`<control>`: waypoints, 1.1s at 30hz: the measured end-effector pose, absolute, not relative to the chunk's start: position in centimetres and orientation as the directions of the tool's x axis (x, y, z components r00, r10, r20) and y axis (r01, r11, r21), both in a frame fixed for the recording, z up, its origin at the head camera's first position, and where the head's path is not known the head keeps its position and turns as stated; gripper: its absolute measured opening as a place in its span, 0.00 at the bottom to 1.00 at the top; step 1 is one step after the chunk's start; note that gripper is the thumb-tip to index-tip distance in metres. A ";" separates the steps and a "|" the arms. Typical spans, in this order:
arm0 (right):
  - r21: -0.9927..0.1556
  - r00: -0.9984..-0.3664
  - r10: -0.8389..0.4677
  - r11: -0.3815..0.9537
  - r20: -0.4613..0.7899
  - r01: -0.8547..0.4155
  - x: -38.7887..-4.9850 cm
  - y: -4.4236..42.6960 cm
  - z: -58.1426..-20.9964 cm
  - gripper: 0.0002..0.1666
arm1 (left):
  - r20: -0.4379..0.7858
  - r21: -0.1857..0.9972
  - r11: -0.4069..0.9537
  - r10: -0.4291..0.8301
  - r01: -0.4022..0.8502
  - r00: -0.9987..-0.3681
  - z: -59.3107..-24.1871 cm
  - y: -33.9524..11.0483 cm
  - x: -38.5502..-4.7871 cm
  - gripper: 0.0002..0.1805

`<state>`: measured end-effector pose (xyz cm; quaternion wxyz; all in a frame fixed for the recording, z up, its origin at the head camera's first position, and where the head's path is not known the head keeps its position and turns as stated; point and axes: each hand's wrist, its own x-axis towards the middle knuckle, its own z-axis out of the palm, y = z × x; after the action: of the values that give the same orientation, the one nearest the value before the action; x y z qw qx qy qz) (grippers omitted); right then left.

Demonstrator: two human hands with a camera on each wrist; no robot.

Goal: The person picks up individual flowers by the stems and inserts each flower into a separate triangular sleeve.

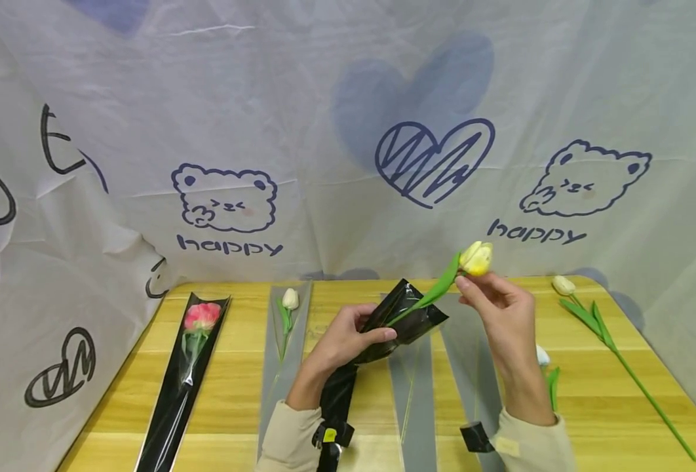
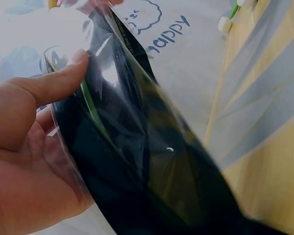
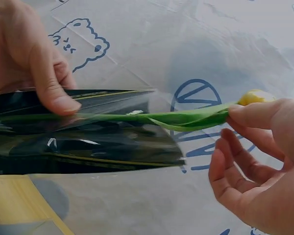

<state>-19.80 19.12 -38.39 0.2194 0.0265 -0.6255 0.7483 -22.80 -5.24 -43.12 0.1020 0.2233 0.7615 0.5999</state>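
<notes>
My left hand (image 1: 348,337) grips a black flower sleeve with a clear front (image 1: 404,321), its thumb on the clear film and its open mouth tilted up to the right. A yellow tulip (image 1: 476,258) has its green stem inside the sleeve, while its bloom and most of its leaf stick out. My right hand (image 1: 501,321) pinches the tulip just below the bloom between thumb and forefinger, the other fingers loosely bent. In the right wrist view the stem (image 3: 108,116) shows through the film under the left thumb (image 3: 63,104).
On the wooden table (image 1: 236,393), a pink flower in a black sleeve (image 1: 177,387) lies far left. Beside it is a white tulip (image 1: 290,299) in a clear sleeve. More clear sleeves (image 1: 413,393) lie mid-table. Another white tulip (image 1: 607,337) lies right, with a blue-white bloom (image 1: 542,356) nearer.
</notes>
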 end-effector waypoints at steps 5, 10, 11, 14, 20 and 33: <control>-0.945 -0.936 0.134 0.015 0.325 -0.326 -19.7 18.7 -38.8 0.11 | 0.110 0.969 0.139 0.490 0.203 -0.864 -42.6 -5.0 -22.3 0.19; -0.955 -0.959 0.032 0.102 0.282 -0.278 -19.7 18.5 -38.9 0.17 | 0.117 0.974 0.112 0.498 0.197 -0.859 -42.2 -4.8 -22.0 0.19; -0.957 -0.962 0.019 0.102 0.274 -0.271 -19.6 18.6 -38.9 0.17 | 0.120 0.974 0.108 0.500 0.199 -0.858 -42.1 -4.8 -21.9 0.19; -0.969 -0.970 -0.026 0.045 0.244 -0.245 -19.6 19.0 -38.9 0.14 | 0.133 0.971 0.103 0.509 0.214 -0.851 -42.0 -4.9 -21.9 0.19; -0.969 -0.970 -0.155 -0.192 0.185 -0.154 -19.5 19.9 -38.8 0.13 | 0.156 0.971 0.062 0.570 0.231 -0.807 -41.9 -5.3 -22.1 0.19; -0.978 -0.952 -0.275 -0.189 0.137 -0.086 -19.4 21.5 -38.5 0.14 | 0.167 0.976 -0.013 0.689 0.218 -0.705 -41.7 -5.5 -22.0 0.14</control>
<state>-19.41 21.48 -38.47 -0.0622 0.1423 -0.6338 0.7577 -22.01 -5.54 -41.70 0.1876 0.3353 0.6770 0.6278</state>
